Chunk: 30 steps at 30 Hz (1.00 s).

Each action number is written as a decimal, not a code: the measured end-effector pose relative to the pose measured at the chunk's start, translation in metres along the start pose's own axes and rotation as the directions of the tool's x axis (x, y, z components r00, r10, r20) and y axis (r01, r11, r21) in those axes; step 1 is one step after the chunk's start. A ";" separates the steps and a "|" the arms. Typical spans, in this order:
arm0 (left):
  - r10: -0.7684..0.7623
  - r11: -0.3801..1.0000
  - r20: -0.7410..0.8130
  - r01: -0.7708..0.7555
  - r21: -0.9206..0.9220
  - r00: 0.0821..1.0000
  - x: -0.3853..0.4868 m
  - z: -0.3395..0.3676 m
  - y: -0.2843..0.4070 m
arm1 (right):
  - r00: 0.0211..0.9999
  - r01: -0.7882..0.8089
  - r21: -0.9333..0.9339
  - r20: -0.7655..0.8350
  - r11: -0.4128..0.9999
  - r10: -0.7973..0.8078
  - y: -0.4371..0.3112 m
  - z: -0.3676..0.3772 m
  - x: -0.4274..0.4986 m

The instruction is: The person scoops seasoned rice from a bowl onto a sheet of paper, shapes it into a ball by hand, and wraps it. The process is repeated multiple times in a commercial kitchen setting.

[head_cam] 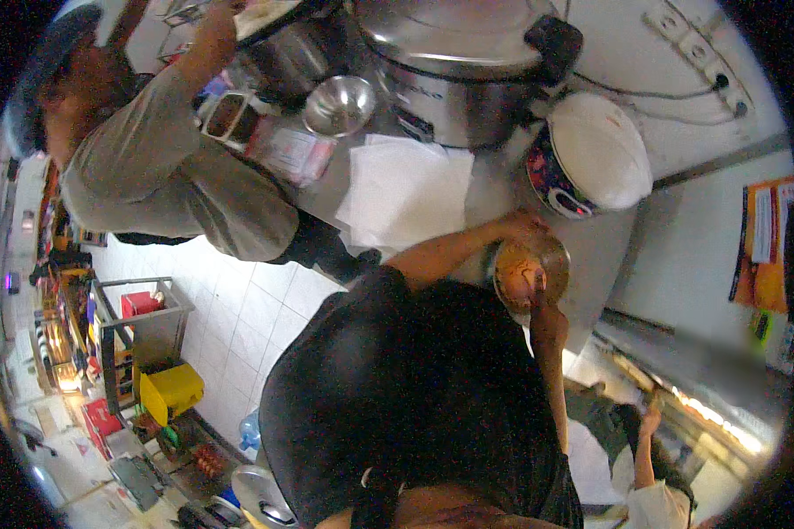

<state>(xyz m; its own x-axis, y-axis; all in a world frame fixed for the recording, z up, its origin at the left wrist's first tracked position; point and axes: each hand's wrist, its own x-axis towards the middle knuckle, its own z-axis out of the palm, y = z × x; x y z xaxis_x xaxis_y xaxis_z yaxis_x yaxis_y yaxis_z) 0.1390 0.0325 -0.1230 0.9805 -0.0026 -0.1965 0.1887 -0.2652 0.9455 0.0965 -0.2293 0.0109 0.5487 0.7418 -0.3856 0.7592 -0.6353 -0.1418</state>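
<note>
A round metal bowl [557, 264] stands on the metal counter before me, close to my body. Orange-brown food [517, 274] fills part of it. At the bowl's far rim is my left hand [529, 223], gripping the edge, though its fingers are blurred. My right hand [537, 285] reaches down into the bowl against the food, and its finger position is unclear. Just beyond my left hand stands a rice cooker [599, 155] with a white lid. White paper sheets [410, 188] lie stacked on the counter, left of the bowl.
A large lidded electric cooker [463, 99] stands at the back, beside an empty metal bowl [339, 106]. Power cords run to a wall socket strip [698, 49]. A co-worker [165, 159] in a cap stands close at left. Another person [658, 489] is at lower right.
</note>
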 end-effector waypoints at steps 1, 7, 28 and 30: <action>0.025 0.998 -0.068 -0.030 -0.064 0.997 -0.002 -0.001 -0.001 | 0.997 -0.067 0.011 0.038 0.998 0.067 -0.001 -0.001 -0.013; 0.131 0.991 -0.216 -0.128 0.027 0.968 -0.006 0.015 -0.016 | 0.930 -0.008 0.083 -0.366 0.996 0.038 0.001 -0.022 -0.014; 0.125 0.957 0.019 -0.125 0.262 0.992 -0.019 0.010 0.042 | 0.663 0.296 -0.183 -0.667 0.937 -0.340 -0.015 -0.014 0.019; 0.154 0.942 0.061 -0.166 0.292 0.986 -0.010 0.000 0.038 | 0.971 -0.014 0.179 -0.234 0.984 0.057 -0.021 -0.012 0.009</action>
<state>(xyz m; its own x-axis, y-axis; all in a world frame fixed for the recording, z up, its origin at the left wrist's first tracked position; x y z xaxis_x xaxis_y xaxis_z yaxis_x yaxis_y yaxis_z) 0.1367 0.0228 -0.0847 0.9928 -0.1020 -0.0634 -0.0004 -0.5308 0.8475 0.0895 -0.2072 0.0212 0.6576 0.7342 -0.1687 0.6764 -0.6740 -0.2970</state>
